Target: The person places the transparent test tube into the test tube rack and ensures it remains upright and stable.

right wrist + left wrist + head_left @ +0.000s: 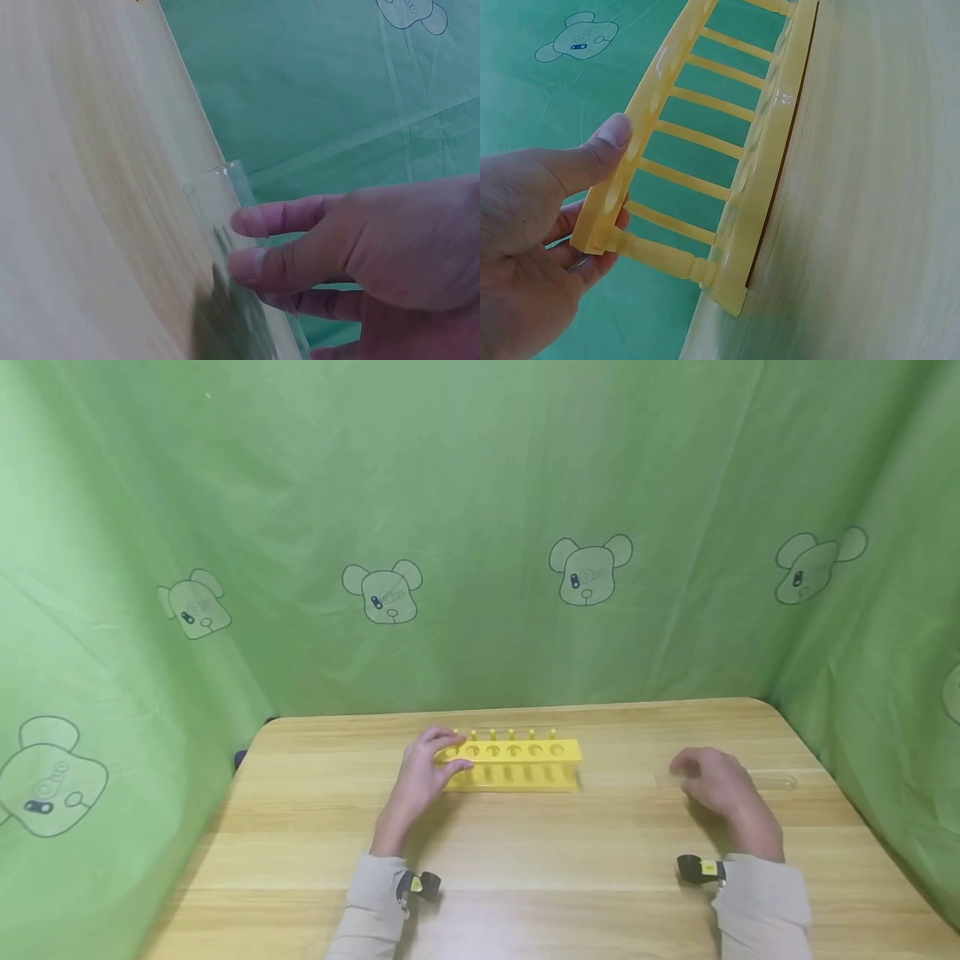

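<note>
A yellow test tube rack (525,752) stands upright toward the back of the wooden table, its row of round holes and thin pegs showing no tubes. My left hand (422,772) grips the left end of its upper plate, thumb (613,139) on the near side and fingers around the far side. To the right of the rack, my right hand (716,781) pinches a clear glass test tube (238,184) between thumb and fingers. The tube lies roughly sideways, close over the table, its rounded end pointing right. Part of it is hidden behind the hand.
The wooden table (555,852) has rounded back corners. Green curtains (480,468) printed with bear heads hang behind it and along both sides. A small black wrist camera (690,868) sits on the right wrist, with another (429,887) on the left.
</note>
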Available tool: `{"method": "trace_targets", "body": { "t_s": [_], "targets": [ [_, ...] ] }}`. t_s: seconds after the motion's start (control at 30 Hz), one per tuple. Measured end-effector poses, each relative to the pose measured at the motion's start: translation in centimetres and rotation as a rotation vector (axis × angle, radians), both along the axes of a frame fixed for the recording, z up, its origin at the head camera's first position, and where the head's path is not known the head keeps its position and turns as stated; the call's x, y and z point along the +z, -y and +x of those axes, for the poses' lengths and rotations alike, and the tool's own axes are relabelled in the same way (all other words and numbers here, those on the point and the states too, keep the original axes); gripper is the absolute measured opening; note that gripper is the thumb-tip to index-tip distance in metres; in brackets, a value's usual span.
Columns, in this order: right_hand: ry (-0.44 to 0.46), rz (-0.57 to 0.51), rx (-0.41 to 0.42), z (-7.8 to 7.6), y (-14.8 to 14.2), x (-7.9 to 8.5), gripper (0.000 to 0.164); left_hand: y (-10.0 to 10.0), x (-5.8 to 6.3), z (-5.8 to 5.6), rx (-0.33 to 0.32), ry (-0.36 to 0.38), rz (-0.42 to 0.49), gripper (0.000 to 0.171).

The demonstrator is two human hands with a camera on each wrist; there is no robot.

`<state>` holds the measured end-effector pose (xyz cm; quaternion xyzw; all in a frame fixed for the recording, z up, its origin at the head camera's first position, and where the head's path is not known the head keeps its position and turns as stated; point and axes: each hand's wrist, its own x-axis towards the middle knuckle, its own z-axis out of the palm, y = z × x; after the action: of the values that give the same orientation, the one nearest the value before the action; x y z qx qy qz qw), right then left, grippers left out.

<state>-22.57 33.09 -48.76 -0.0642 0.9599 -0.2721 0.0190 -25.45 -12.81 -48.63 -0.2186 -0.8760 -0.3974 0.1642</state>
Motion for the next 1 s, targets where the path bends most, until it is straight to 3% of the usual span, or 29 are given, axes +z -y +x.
{"method": "trace_targets", "body": {
  "t_s": [1.0],
  "targets": [
    [-0.133,-0.045,-0.002,0.3,0.9,3.4,0.034,0.1,0.3,0.2,-0.018,0.028,0.022,0.047]
  ]
}}
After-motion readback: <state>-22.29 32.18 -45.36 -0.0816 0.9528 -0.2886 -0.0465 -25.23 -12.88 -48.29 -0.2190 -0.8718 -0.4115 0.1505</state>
